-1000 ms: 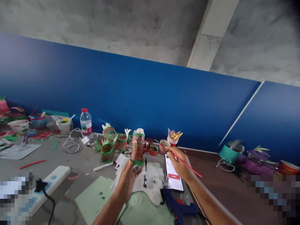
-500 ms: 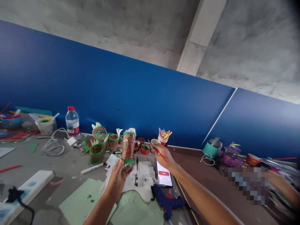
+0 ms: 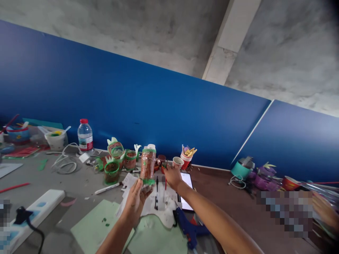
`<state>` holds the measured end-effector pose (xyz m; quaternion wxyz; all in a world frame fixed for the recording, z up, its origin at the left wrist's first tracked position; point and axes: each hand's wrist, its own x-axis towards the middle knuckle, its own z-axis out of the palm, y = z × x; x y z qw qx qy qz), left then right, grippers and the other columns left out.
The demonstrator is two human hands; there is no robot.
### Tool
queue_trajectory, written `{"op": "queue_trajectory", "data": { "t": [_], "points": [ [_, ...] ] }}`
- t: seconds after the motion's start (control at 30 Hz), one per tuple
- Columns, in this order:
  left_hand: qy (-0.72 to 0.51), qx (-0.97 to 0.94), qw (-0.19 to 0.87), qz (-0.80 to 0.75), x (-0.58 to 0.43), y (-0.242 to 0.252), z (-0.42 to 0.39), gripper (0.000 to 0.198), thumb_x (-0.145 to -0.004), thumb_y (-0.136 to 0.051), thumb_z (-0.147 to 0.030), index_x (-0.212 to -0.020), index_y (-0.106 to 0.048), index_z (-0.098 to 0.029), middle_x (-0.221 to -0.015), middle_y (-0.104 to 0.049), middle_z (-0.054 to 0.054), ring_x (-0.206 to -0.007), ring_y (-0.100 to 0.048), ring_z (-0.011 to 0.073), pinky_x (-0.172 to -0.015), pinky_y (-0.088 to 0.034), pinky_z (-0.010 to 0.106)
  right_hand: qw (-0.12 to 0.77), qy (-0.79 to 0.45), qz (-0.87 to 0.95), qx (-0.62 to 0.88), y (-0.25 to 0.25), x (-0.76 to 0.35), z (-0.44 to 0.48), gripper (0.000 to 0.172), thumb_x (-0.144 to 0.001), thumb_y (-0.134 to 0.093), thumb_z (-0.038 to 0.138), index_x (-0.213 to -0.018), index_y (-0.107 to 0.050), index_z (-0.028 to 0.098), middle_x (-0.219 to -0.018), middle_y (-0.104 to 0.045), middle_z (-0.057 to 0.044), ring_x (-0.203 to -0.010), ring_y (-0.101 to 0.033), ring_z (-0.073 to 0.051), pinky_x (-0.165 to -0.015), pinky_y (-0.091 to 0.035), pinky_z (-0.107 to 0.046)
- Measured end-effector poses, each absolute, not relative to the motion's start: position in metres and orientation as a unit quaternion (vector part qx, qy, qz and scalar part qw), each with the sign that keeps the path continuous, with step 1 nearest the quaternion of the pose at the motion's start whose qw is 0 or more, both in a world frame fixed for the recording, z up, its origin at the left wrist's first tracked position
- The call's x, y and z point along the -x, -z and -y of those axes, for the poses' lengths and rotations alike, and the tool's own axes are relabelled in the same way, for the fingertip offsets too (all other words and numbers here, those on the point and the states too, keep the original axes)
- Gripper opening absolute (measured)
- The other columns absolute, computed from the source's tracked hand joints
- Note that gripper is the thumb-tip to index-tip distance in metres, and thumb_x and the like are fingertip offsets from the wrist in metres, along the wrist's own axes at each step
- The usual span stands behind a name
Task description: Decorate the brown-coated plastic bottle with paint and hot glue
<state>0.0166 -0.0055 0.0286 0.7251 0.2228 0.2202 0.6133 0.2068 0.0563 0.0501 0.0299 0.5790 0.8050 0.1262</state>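
My left hand (image 3: 137, 198) is closed around the lower end of a brown-painted plastic bottle (image 3: 148, 165) with green bands, held upright above the papers. A thin red-handled paintbrush (image 3: 166, 184) is pinched in my right hand (image 3: 173, 179), its handle pointing down. That hand is over a small red cup (image 3: 163, 167) of dark green paint, and the fingers hide the brush tip. Just behind the right hand stands a white paper cup (image 3: 178, 161). Left of the bottle are several brown-and-green painted pots (image 3: 111, 173).
A blue glue gun (image 3: 188, 225) and a phone (image 3: 186, 181) lie by my right forearm. Green paper (image 3: 103, 225), a white marker (image 3: 107, 188) and a power strip (image 3: 39, 208) are on the left. A water bottle (image 3: 85, 137) stands behind. Another person's hand (image 3: 324, 210) is far right.
My right hand has moved left and down with the paintbrush, from the white paper cup to the small red paint cup. The left hand still holds the bottle. The view has shifted slightly.
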Motion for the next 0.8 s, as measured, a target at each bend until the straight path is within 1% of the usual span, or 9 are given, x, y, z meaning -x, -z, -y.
{"op": "queue_trajectory", "data": {
  "t": [0.2,0.27,0.33,0.37,0.4,0.43,0.53,0.67,0.8],
  "points": [
    [-0.611,-0.224,0.726,-0.223,-0.018,-0.029,0.006,0.046,-0.055,-0.086,-0.049,-0.084,-0.069,-0.017,-0.076,-0.073,0.002,-0.068,-0.066,0.0176,-0.07,-0.053,0.032,0.009,-0.163,-0.779,-0.606,-0.044,-0.213,-0.065,0.031,-0.094,-0.058,0.03,-0.122,-0.058,0.014,-0.121,-0.06,-0.01,-0.103,-0.062,-0.023,-0.086,-0.054,-0.042],
    [-0.614,-0.231,0.724,-0.212,-0.02,-0.029,0.008,0.046,-0.059,-0.084,-0.05,-0.086,-0.068,-0.017,-0.076,-0.073,0.003,-0.068,-0.065,0.0168,-0.072,-0.052,0.032,-0.005,-0.159,-0.781,-0.604,-0.042,-0.216,-0.065,0.03,-0.094,-0.059,0.032,-0.121,-0.059,0.019,-0.123,-0.06,-0.009,-0.105,-0.061,-0.022,-0.088,-0.053,-0.042],
    [-0.616,-0.234,0.721,-0.213,-0.021,-0.031,0.011,0.05,-0.057,-0.084,-0.051,-0.089,-0.069,-0.016,-0.079,-0.073,0.005,-0.068,-0.065,0.0178,-0.069,-0.051,0.031,-0.022,-0.148,-0.784,-0.603,-0.04,-0.22,-0.066,0.029,-0.094,-0.059,0.032,-0.12,-0.059,0.02,-0.124,-0.06,-0.008,-0.108,-0.06,-0.023,-0.092,-0.05,-0.043],
    [-0.616,-0.235,0.72,-0.216,-0.022,-0.032,0.012,0.05,-0.057,-0.084,-0.051,-0.089,-0.068,-0.016,-0.078,-0.072,0.005,-0.067,-0.064,0.018,-0.067,-0.05,0.031,-0.028,-0.139,-0.787,-0.6,-0.038,-0.222,-0.067,0.031,-0.093,-0.059,0.028,-0.122,-0.058,0.016,-0.122,-0.061,-0.01,-0.11,-0.06,-0.025,-0.095,-0.047,-0.048],
    [-0.621,-0.234,0.716,-0.216,-0.022,-0.033,0.013,0.049,-0.058,-0.084,-0.051,-0.089,-0.068,-0.017,-0.078,-0.071,0.004,-0.067,-0.063,0.0173,-0.067,-0.049,0.03,-0.037,-0.131,-0.79,-0.598,-0.036,-0.224,-0.068,0.033,-0.09,-0.059,0.017,-0.123,-0.059,0.012,-0.121,-0.063,-0.016,-0.112,-0.059,-0.028,-0.099,-0.042,-0.049],
    [-0.622,-0.236,0.715,-0.217,-0.022,-0.034,0.014,0.046,-0.059,-0.083,-0.05,-0.087,-0.068,-0.017,-0.077,-0.07,0.004,-0.067,-0.062,0.017,-0.068,-0.049,0.03,-0.045,-0.123,-0.792,-0.596,-0.034,-0.227,-0.069,0.038,-0.086,-0.056,0.008,-0.124,-0.059,0.012,-0.119,-0.064,-0.019,-0.114,-0.059,-0.03,-0.102,-0.039,-0.048],
    [-0.626,-0.244,0.71,-0.212,-0.021,-0.037,0.017,0.042,-0.063,-0.081,-0.05,-0.085,-0.067,-0.017,-0.077,-0.068,0.003,-0.068,-0.06,0.0163,-0.07,-0.048,0.03,-0.074,-0.106,-0.796,-0.591,-0.034,-0.234,-0.067,0.054,-0.078,-0.048,-0.002,-0.129,-0.056,0.013,-0.122,-0.065,-0.018,-0.119,-0.056,-0.03,-0.103,-0.035,-0.046],
    [-0.627,-0.25,0.709,-0.204,-0.02,-0.038,0.02,0.043,-0.066,-0.079,-0.049,-0.091,-0.066,-0.016,-0.081,-0.067,0.004,-0.071,-0.059,0.0154,-0.072,-0.046,0.029,-0.124,-0.095,-0.795,-0.587,-0.046,-0.244,-0.05,0.049,-0.083,-0.041,0.006,-0.13,-0.054,0.014,-0.124,-0.063,-0.019,-0.117,-0.057,-0.031,-0.099,-0.039,-0.046],
    [-0.62,-0.279,0.71,-0.183,-0.021,-0.04,0.024,0.052,-0.068,-0.078,-0.05,-0.104,-0.065,-0.015,-0.096,-0.069,0.009,-0.082,-0.062,0.0198,-0.074,-0.045,0.03,-0.178,-0.066,-0.811,-0.554,-0.057,-0.241,-0.027,0.041,-0.088,-0.041,0.018,-0.126,-0.055,0.014,-0.117,-0.065,-0.018,-0.104,-0.063,-0.03,-0.093,-0.045,-0.045]
  ]
}}
